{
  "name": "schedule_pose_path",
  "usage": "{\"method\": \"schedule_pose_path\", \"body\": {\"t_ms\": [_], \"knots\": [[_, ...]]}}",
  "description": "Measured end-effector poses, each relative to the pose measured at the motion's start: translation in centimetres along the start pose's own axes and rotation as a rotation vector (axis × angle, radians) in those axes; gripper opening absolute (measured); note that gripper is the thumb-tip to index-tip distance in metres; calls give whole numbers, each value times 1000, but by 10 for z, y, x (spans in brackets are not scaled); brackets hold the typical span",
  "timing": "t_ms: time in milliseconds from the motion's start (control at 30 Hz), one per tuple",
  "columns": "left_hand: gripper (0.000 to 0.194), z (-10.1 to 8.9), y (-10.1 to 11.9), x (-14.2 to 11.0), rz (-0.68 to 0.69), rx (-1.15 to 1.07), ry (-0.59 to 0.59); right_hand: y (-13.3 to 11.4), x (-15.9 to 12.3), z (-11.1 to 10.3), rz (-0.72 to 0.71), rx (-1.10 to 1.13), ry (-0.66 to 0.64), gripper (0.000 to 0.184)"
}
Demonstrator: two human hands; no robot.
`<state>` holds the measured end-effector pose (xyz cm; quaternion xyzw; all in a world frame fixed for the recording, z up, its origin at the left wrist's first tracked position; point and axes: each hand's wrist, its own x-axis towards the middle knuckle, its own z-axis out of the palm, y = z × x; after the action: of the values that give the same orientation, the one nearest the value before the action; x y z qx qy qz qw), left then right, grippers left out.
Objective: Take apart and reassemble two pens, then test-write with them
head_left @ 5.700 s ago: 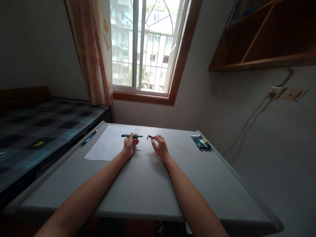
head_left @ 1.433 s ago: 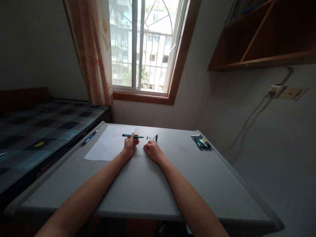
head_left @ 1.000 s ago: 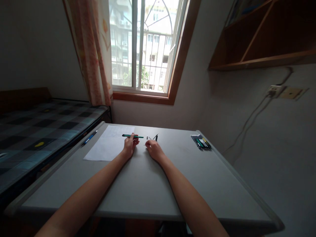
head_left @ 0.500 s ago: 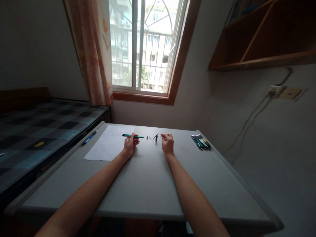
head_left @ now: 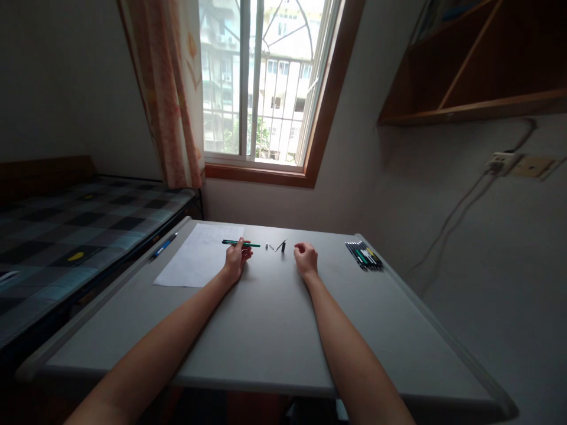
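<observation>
My left hand (head_left: pixel 235 260) is closed on a slim green pen (head_left: pixel 229 241), holding it level above the table by the paper's right edge. To the right, my right hand (head_left: pixel 307 258) is closed with its fingers curled over the table; whatever they hold is hidden or too small to name. Between the hands lie small pen parts: a short black piece like a cap (head_left: pixel 283 247), a thin refill-like stick (head_left: pixel 279 245), a small grey piece (head_left: pixel 266 246) and a tiny pale piece (head_left: pixel 271 248).
The grey-white table (head_left: pixel 266 330) carries a sheet of white paper (head_left: pixel 188 262) at left and a blue pen (head_left: pixel 163 245) along its left edge. A row of several dark pens (head_left: pixel 364 256) lies near the right edge. A checked bed (head_left: pixel 110 218) stands beyond the left side.
A small white cone-shaped piece near my left hand is gone from the table. My right hand reached there, then moved right, away from the parts. The black piece it held earlier now lies down.
</observation>
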<state>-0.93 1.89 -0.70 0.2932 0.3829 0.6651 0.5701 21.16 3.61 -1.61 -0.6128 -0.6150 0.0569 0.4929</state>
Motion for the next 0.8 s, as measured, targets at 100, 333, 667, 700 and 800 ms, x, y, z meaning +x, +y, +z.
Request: {"method": "schedule_pose_path", "body": {"t_ms": [100,333,667,700,800], "knots": [[31,-1,0,1,-4,3,1,9,9,-10,30,18,57,24],[31,0,-1,1,2,4,9,25,17,-33,109,-29,45,26],[30,0,-1,1,-4,-2,4,6,-3,-11,-239,-274,-331,16],[30,0,-1,1,-3,-2,2,6,-4,-11,-232,-283,-331,17],[30,0,0,1,3,0,-1,6,-4,-10,-217,-301,-326,15]]}}
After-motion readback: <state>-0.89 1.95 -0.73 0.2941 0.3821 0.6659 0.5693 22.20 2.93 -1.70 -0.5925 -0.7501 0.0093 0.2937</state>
